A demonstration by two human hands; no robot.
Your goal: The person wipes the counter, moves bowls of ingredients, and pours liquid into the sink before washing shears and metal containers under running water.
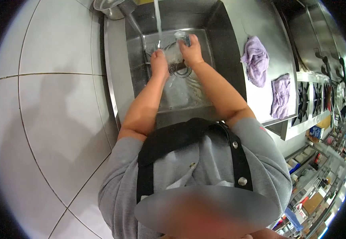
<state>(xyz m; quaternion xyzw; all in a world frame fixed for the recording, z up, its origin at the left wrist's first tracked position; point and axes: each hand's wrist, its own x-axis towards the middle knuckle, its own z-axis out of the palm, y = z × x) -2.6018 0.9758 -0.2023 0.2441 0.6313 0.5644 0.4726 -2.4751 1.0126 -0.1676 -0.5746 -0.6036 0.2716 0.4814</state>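
Observation:
Both hands are inside a steel sink (226,59), under running water. My right hand (191,51) is closed around a small clear cup-like piece (182,37), its rim toward the far side. My left hand (159,62) is beside the water stream (157,20), its fingers curled; what they grip is partly hidden and blurred. Between the hands lies a clear, shiny thing with a dark brown, textured part (177,67); its kind does not show. Some water (181,93) covers the sink floor.
Two purple cloths, one crumpled (256,59) and one folded (280,96), lie on the steel counter (232,16) to the right. Beyond it is a stove with black grates (302,99). A metal pot (111,8) stands at the far left corner, by a tiled wall (53,44).

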